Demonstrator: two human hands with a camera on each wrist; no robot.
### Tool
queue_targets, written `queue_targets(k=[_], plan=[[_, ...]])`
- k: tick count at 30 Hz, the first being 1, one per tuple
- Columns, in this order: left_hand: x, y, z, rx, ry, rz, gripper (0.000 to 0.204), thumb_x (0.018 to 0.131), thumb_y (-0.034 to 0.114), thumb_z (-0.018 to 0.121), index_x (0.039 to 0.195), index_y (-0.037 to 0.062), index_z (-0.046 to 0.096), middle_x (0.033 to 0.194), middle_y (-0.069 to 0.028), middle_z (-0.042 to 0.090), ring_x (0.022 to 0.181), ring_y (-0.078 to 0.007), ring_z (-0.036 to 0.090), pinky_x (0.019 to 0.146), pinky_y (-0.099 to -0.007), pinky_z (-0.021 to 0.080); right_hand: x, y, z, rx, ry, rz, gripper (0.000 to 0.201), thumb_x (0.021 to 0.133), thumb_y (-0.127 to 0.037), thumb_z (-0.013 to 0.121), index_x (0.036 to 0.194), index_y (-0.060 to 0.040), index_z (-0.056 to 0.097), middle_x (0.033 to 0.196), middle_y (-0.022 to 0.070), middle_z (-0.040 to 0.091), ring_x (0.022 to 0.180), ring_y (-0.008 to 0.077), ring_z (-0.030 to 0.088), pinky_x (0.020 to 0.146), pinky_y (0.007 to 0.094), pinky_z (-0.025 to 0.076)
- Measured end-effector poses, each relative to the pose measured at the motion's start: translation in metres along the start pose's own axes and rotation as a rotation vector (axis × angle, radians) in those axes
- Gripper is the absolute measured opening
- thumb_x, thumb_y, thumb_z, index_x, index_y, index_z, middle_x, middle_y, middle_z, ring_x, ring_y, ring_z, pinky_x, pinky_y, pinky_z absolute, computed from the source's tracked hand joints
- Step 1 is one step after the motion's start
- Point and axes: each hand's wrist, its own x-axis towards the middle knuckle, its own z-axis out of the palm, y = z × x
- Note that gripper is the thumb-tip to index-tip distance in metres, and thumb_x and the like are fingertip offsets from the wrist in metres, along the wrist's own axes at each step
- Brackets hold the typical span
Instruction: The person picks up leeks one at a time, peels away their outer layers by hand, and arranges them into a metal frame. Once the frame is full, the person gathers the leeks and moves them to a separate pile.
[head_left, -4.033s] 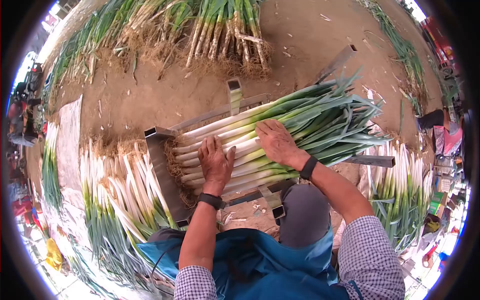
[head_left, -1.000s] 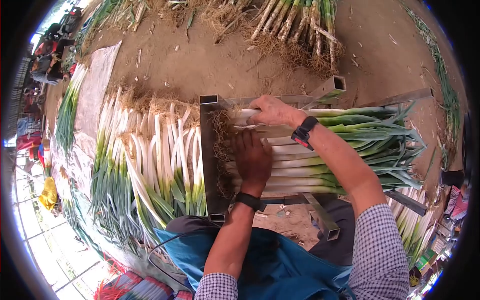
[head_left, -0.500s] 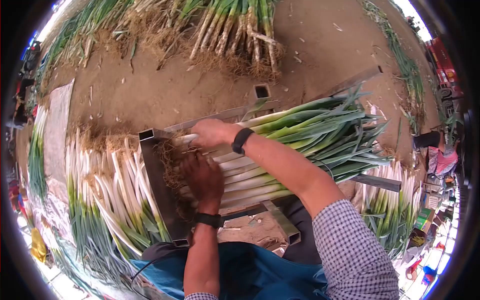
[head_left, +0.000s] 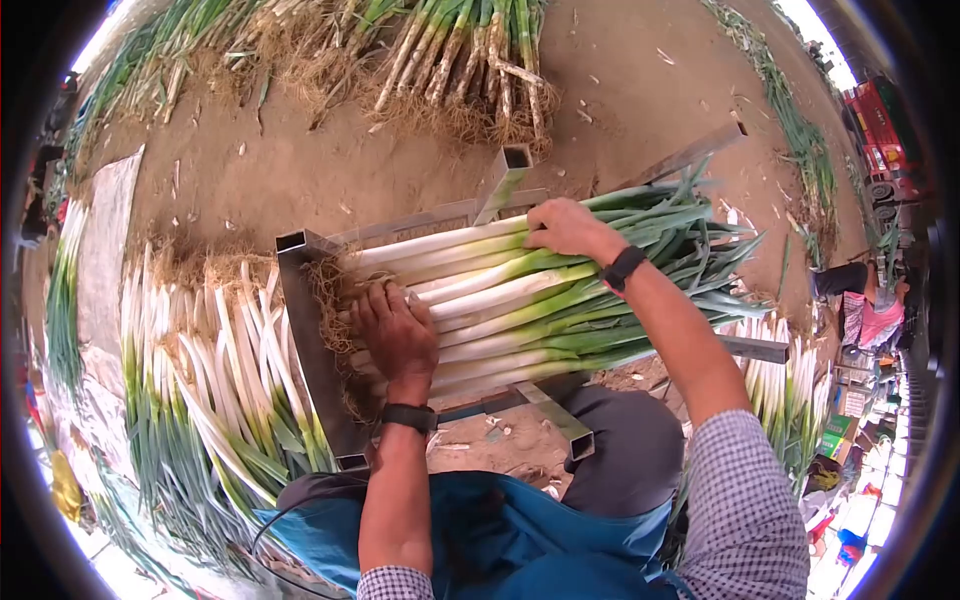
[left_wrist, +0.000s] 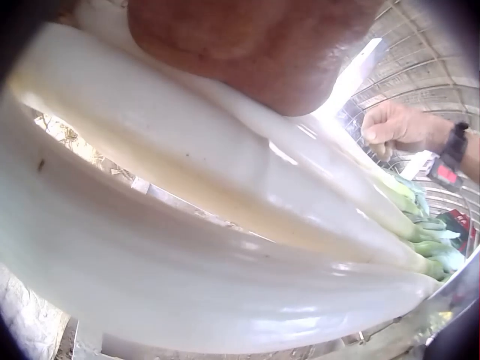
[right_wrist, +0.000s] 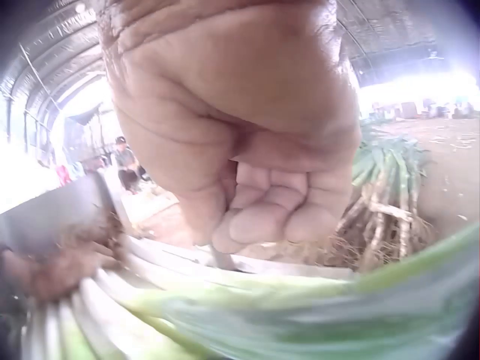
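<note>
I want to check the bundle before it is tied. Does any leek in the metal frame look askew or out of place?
Nothing stands out. The leeks lie parallel in the metal frame, roots against its end plate. The left hand rests on the white stalks near the roots; the right hand is at the far upper edge of the bundle. The green tops fan out loosely.

Rooted leeks (head_left: pixel 460 70) on dirt ground (head_left: pixel 330 170)

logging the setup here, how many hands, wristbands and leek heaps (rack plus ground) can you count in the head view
hands: 2, left hand and right hand, both on the leeks in the metal rack
wristbands: 2, black, one per wrist
leek heaps: 4, rack bundle, trimmed pile, untrimmed pile, small pile
total: 8
</note>
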Motion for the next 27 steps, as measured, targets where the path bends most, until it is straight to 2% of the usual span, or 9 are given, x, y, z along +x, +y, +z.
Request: queue_targets(k=[5,9,10,12,18,20,22,24,27], plan=[[-0.033,-0.031,0.04,-0.336,-0.044,-0.112,0.05,0.09,0.021,0.058,0.136,0.0024,0.052,0.136,-0.017,0.054,0.132,-0.0315,0.046,0.119,-0.051,0.027,-0.004,-0.011,-0.005,-0.02,-0.031,0.073,0.031,0.078,-0.034,0.075,0.086,-0.0036,0.074,0.085,0.0201,0.071,0.086,0.0392,0.069,0.075,0.0508,0.054],[0.004,-0.033,0.076,-0.522,-0.063,-0.209,0.061,0.095,0.016,0.047,0.153,0.0009,0.038,0.162,-0.0206,0.03,0.152,-0.033,0.023,0.126,-0.0465,0.01,0.007,0.017,0.053,0.117,0.496,-0.136,0.027,0.07,-0.028,0.074,0.083,-0.0039,0.074,0.084,0.0216,0.07,0.084,0.0405,0.068,0.076,0.0509,0.055],[0.02,-0.061,0.094,-0.096,-0.11,0.07,0.065,0.105,0.043,0.043,0.153,-0.0003,0.037,0.162,-0.0216,0.031,0.152,-0.0352,0.023,0.124,-0.0502,0.014,-0.002,-0.005,0.028,0.039,0.264,0.024,0.027,0.068,-0.027,0.076,0.083,-0.0044,0.074,0.084,0.0203,0.071,0.085,0.0404,0.068,0.076,0.0505,0.055],[0.057,0.002,0.038,0.2,-0.453,-0.034,0.067,0.105,0.046,0.044,0.152,-0.0004,0.037,0.158,-0.0227,0.036,0.15,-0.0368,0.027,0.122,-0.0509,0.017,-0.009,-0.012,0.021,-0.009,0.267,0.033,0.027,0.067,-0.026,0.078,0.082,-0.0034,0.075,0.083,0.0183,0.071,0.085,0.0376,0.07,0.076,0.0492,0.055],[0.067,-0.017,0.08,0.363,-0.462,0.054,0.058,0.104,0.04,0.047,0.147,0.0009,0.044,0.153,-0.0189,0.044,0.143,-0.0334,0.037,0.12,-0.0487,0.026,-0.018,-0.019,0.013,-0.02,0.328,0.114,0.016,0.07,-0.017,0.071,0.074,-0.0018,0.072,0.077,0.0172,0.071,0.082,0.0323,0.071,0.073,0.0434,0.056],[0.062,-0.08,0.138,0.063,-0.057,0.708,0.029,0.09,0.009,0.061,0.117,0.0052,0.069,0.105,-0.018,0.066,0.103,-0.0365,0.06,0.09,-0.0454,0.048,-0.017,-0.004,0.05,-0.103,0.496,0.028,0.011,0.073,-0.016,0.061,0.067,-0.0073,0.064,0.068,0.0159,0.063,0.07,0.0317,0.065,0.066,0.0455,0.052],[0.064,-0.022,0.076,-0.16,-0.21,0.557,0.015,0.084,0.016,0.066,0.097,0.0097,0.07,0.086,-0.0149,0.062,0.087,-0.0326,0.059,0.075,-0.0489,0.043,-0.041,0.002,0.065,-0.101,0.684,-0.142,0.014,0.077,-0.014,0.057,0.065,-0.0076,0.054,0.061,0.0149,0.053,0.064,0.0311,0.06,0.062,0.0477,0.048],[0.082,0.014,0.062,0.04,-0.329,0.321,0.022,0.089,0.028,0.064,0.097,0.0079,0.07,0.089,-0.0167,0.066,0.092,-0.035,0.058,0.083,-0.0508,0.042,-0.038,-0.011,0.042,-0.08,0.443,-0.074,0.009,0.078,-0.011,0.056,0.071,-0.0064,0.061,0.071,0.0175,0.059,0.073,0.0346,0.061,0.068,0.0477,0.047],[0.091,0.023,0.049,-0.089,-0.19,0.145,0.04,0.098,0.045,0.056,0.092,0.0085,0.072,0.097,-0.0167,0.069,0.102,-0.0355,0.057,0.095,-0.0494,0.036,-0.034,-0.001,0.065,-0.134,0.693,-0.177,0.002,0.087,-0.009,0.062,0.088,-0.0082,0.06,0.081,0.0163,0.056,0.085,0.0365,0.058,0.078,0.049,0.045]])
